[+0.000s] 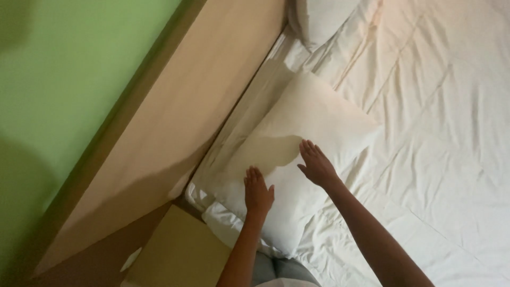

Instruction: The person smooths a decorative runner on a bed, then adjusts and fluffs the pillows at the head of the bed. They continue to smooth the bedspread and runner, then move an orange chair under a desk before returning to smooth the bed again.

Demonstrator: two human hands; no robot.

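A white pillow point(297, 122) lies on the bed against the wooden headboard point(175, 122). My left hand point(257, 190) rests flat on the pillow's near end, fingers spread and holding nothing. My right hand point(317, 163) lies flat on the pillow's middle, fingers together and pointing toward the headboard, also empty. A shadow falls on the pillow between the two hands. The white sheet point(435, 138) under the pillow is creased.
A second white pillow point(319, 18) sits at the top edge by the headboard. A tan bedside surface point(178, 255) stands at the bed's corner. A green wall point(58, 79) runs behind the headboard.
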